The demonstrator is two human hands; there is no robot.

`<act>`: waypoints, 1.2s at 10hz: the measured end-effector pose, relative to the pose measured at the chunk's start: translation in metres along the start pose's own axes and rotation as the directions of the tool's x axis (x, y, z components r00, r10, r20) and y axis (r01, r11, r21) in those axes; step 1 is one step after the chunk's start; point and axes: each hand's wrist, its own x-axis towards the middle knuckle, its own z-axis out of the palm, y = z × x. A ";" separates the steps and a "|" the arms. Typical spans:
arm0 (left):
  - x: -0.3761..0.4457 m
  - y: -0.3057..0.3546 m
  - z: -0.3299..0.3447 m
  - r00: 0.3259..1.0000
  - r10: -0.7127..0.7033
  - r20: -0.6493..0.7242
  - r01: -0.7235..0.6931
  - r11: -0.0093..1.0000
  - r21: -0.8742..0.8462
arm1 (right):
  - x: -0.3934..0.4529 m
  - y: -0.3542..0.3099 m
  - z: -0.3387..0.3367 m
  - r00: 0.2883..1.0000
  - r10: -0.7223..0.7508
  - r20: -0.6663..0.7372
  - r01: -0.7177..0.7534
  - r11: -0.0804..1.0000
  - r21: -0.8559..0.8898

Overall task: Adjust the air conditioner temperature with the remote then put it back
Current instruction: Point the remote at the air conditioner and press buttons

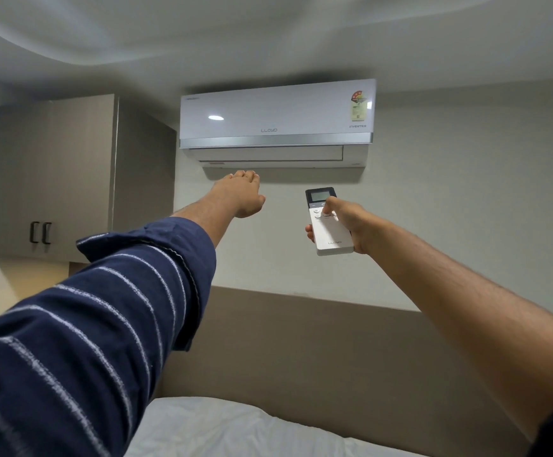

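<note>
Right of centre in the frame: right hand [346, 222] raised and wrapped around a white remote [329, 225], thumb laid across the upper buttons, fingertips showing at the left edge of the casing. Held upright, small grey display at the top end, "LLOYD" printed near the bottom end. Aimed toward the air conditioner [276, 122] mounted high on the wall, upper centre of the frame, just under the ceiling. White glossy front panel, silver band beneath, "LLOYD" at the middle, "INVERTER" at the lower right, coloured rating sticker in the upper right corner. Whether the louvre stands open or closed: cannot tell.

Centre of the frame, left of the remote: left hand [240, 192] stretched out flat, fingers extended and together, holding nothing, reaching up just below the underside of the unit, apart from it. Dark blue sleeve [103, 308] with thin white stripes filling the lower left, cuff pushed back over the forearm.

Upper left: grey wall cabinet [54, 179] with 2 dark handles side by side low on the doors. Lower centre: brown headboard [318, 351] against the wall, white bedding [219, 427] along the bottom edge.
</note>
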 end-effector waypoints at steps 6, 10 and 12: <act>-0.002 -0.003 0.001 1.000 -0.015 0.016 0.015 1.000 0.008 | 0.003 0.002 -0.001 1.000 0.018 0.014 -0.019 1.000 0.018; -0.005 -0.005 0.004 1.000 -0.014 0.024 0.013 1.000 0.010 | 0.002 -0.001 0.003 1.000 0.017 0.024 -0.017 1.000 0.012; -0.003 -0.002 0.005 1.000 -0.014 0.026 0.014 1.000 0.003 | 0.004 0.002 0.002 0.999 0.025 0.037 -0.026 0.999 0.030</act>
